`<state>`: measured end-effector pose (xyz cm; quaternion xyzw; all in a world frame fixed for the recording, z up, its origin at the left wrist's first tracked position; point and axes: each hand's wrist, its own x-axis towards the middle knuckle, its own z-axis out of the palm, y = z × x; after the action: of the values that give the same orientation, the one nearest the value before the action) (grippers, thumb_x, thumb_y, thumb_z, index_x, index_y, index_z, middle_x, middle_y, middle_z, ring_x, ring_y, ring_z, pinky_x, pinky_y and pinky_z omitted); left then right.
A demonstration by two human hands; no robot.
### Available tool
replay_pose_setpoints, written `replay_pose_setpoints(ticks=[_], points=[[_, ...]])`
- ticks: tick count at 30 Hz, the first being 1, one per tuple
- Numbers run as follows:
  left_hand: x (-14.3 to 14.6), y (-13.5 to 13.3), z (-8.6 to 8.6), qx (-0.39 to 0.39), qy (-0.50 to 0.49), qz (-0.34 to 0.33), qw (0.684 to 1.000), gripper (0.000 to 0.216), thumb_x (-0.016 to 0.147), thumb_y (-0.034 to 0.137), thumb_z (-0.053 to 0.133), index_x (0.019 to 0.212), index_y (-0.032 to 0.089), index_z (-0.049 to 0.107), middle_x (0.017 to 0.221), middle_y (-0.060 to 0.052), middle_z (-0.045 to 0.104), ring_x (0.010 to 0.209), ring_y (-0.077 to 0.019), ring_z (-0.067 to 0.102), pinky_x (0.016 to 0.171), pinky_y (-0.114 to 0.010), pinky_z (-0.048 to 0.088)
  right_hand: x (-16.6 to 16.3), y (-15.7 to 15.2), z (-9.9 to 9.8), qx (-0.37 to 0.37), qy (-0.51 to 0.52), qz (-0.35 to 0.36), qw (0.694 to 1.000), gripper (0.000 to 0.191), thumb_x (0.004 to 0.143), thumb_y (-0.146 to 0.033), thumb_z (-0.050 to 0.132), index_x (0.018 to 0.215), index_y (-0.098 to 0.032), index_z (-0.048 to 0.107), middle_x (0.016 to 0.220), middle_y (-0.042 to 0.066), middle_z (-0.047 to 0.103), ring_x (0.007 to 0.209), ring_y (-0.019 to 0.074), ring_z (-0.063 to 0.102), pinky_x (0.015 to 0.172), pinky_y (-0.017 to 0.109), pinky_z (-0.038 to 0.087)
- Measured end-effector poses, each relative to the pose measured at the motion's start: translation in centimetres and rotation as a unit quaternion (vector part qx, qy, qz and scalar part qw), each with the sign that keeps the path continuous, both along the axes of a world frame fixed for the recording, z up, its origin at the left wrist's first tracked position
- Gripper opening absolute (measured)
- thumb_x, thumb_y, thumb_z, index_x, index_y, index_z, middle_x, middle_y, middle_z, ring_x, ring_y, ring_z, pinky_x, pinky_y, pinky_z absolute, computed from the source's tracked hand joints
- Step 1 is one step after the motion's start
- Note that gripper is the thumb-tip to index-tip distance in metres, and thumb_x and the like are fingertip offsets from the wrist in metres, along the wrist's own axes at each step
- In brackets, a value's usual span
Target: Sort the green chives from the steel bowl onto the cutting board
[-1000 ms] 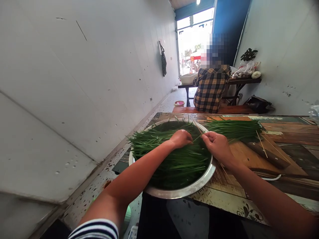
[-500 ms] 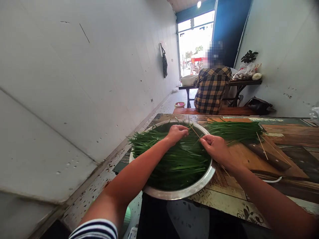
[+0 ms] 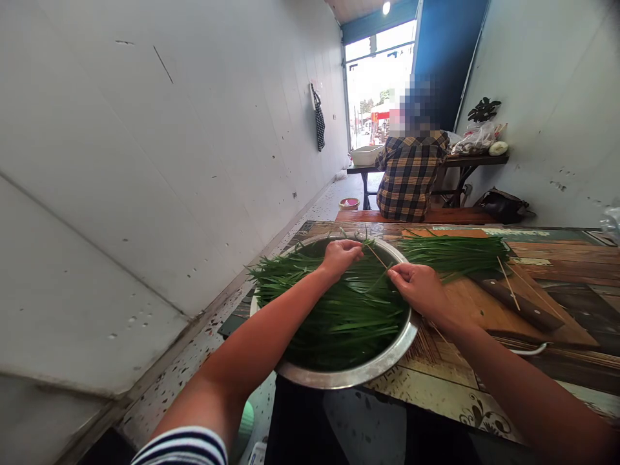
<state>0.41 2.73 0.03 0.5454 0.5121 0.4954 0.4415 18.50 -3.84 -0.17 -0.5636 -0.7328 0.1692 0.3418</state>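
Observation:
Over a metal basin [image 3: 346,381] full of long green garlic chives [image 3: 349,320], both my hands work close together. My right hand [image 3: 419,287] pinches a thin wooden skewer [image 3: 378,256], which slants up and left towards the far rim. A bit of folded green leaf shows near the skewer's far end. Beside it, my left hand [image 3: 341,257] is closed, thumb against fingers, on what looks like a chive leaf; the grip is partly hidden. More skewers [image 3: 422,345] lie on the table just right of the basin.
A second bunch of chives [image 3: 458,252] lies on a wooden cutting board [image 3: 469,307], with a knife [image 3: 523,305] and a loose skewer by it. Beyond the table, a person in a plaid shirt [image 3: 411,177] sits at another table. A wall [image 3: 169,161] runs along the left.
My left hand has shifted very slightly left and down, and the leaf by the skewer's far end shows more. My right hand keeps its hold on the skewer.

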Motion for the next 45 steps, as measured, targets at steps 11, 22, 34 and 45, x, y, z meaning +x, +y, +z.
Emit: replay_pose_setpoints(ticks=[11, 22, 34, 45], points=[[-0.1, 0.1, -0.2, 0.023, 0.013, -0.007, 1.000, 0.018, 0.068, 0.016, 0.063, 0.084, 0.010, 0.070, 0.062, -0.003, 0.065, 0.052, -0.0075, 0.052, 0.056, -0.021, 0.043, 0.0, -0.1, 0.0, 0.003, -0.006, -0.009, 1.000, 0.027, 0.078, -0.034, 0.048, 0.077, -0.020, 0.072, 0.068, 0.002, 0.071, 0.062, 0.0140, 0.063, 0.055, 0.023, 0.039], [0.1, -0.6, 0.1, 0.074, 0.135, -0.141, 0.978, 0.019, 0.069, 0.022, 0.065, 0.084, 0.015, 0.074, 0.076, -0.005, 0.071, 0.068, -0.0123, 0.059, 0.067, -0.021, 0.045, -0.1, -0.3, 0.3, -0.008, 0.010, -0.023, 1.000, 0.029, 0.080, -0.035, 0.046, 0.076, -0.019, 0.070, 0.067, 0.003, 0.069, 0.061, 0.0148, 0.060, 0.054, 0.024, 0.037], [-1.1, -0.2, 0.5, 0.160, 0.486, -0.146, 0.847, 0.010, 0.061, 0.017, 0.071, 0.070, 0.022, 0.075, 0.080, -0.007, 0.065, 0.086, -0.0225, 0.057, 0.083, -0.029, 0.039, -0.2, -0.2, 0.3, -0.015, 0.034, -0.034, 0.999, 0.028, 0.079, -0.037, 0.046, 0.073, -0.018, 0.067, 0.064, 0.003, 0.067, 0.058, 0.0141, 0.058, 0.053, 0.024, 0.035], [0.1, -1.6, 1.4, 0.222, 0.618, -0.113, 0.746, 0.026, 0.082, 0.021, 0.046, 0.079, 0.014, 0.071, 0.087, -0.012, 0.067, 0.089, -0.0222, 0.058, 0.082, -0.035, 0.040, 0.0, 0.1, -0.1, -0.016, 0.042, -0.021, 0.999, 0.028, 0.078, -0.037, 0.047, 0.072, -0.018, 0.067, 0.063, 0.003, 0.066, 0.057, 0.0140, 0.056, 0.053, 0.024, 0.034]])
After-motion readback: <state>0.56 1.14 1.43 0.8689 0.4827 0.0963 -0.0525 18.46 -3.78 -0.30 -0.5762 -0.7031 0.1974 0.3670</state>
